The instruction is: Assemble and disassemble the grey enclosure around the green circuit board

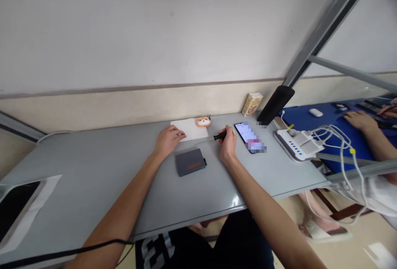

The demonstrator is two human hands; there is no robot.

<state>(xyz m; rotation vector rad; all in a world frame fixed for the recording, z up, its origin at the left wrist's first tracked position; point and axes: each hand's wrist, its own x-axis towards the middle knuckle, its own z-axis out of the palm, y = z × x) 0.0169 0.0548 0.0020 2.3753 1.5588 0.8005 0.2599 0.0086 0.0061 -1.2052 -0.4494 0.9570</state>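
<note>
My right hand [228, 145] is shut on a small screwdriver [219, 136] with a black and yellow handle, its thin shaft pointing left above the grey tabletop [93, 174]. My left hand [169, 140] rests with its fingertips on a white sheet of paper [189, 129], and I see nothing in it. Between my hands and nearer to me lies a flat dark grey metal box [190, 162] with an orange label, probably a network device. Neither hand touches it.
A smartphone [248, 136] with a blurred screen lies right of my right hand. Behind stand an orange cat-shaped trinket [203, 122] and a small carton [252, 104]. A white power strip [294, 145] sits at right with tangled cables. A co-worker's hand [359, 121] rests on a blue desk mat [310, 124].
</note>
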